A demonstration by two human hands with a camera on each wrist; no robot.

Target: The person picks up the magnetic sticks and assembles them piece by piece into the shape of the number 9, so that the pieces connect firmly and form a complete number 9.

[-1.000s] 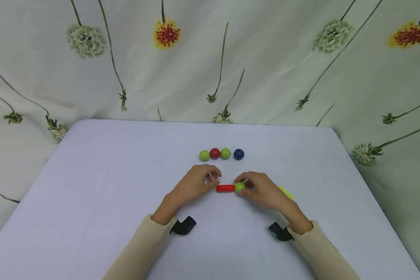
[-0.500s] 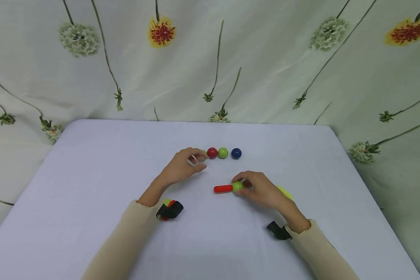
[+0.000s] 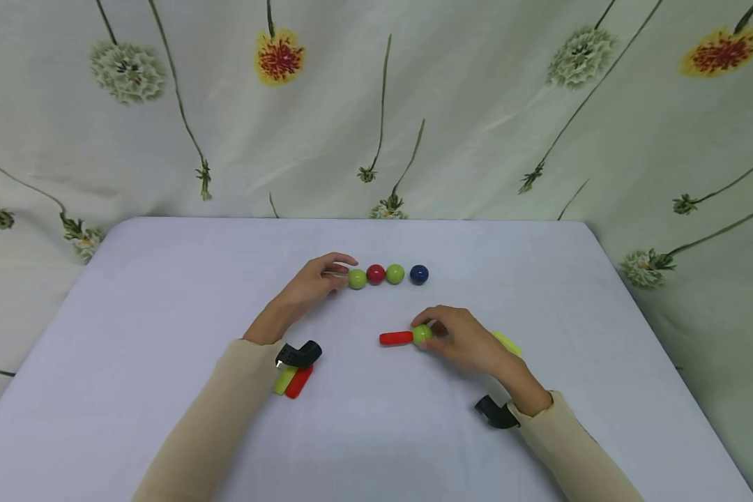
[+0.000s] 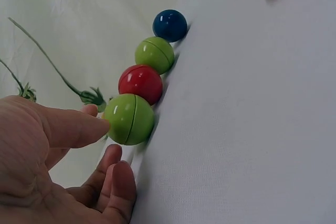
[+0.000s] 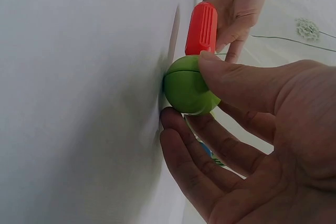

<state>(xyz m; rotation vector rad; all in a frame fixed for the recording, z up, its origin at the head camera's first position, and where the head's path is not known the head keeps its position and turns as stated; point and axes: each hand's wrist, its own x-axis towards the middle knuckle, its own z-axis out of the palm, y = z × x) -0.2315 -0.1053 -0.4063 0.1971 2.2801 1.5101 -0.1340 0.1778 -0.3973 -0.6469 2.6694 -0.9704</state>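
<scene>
1. Head view: worktop (image 3: 163,293), pale lilac, fills the lower half of the frame. Just above centre lies a row of four balls: green end ball (image 3: 357,279), red ball (image 3: 375,274), second green ball (image 3: 394,273), blue ball (image 3: 419,274). The left hand (image 3: 310,284) reaches the row's left end, fingertips touching the green end ball. Right of centre, the right hand (image 3: 461,338) pinches a green ball (image 3: 422,334) joined to a red stick (image 3: 396,338) that points left along the worktop. A yellow-green stick (image 3: 507,342) peeks out beyond that hand. At lower left of centre, a red stick and a green one (image 3: 293,381) lie side by side near the left wrist.

2. Left wrist view: thumb tip and fingers of the left hand (image 4: 58,166) touch the green end ball (image 4: 129,119) at centre left; the grip is loose, fingers apart, not clamped round it.

3. Right wrist view: the right hand (image 5: 252,145) has its grip clamped on the green ball (image 5: 188,86) at centre, thumb above, fingers below; the red stick (image 5: 201,27) rises from it toward the top.
</scene>
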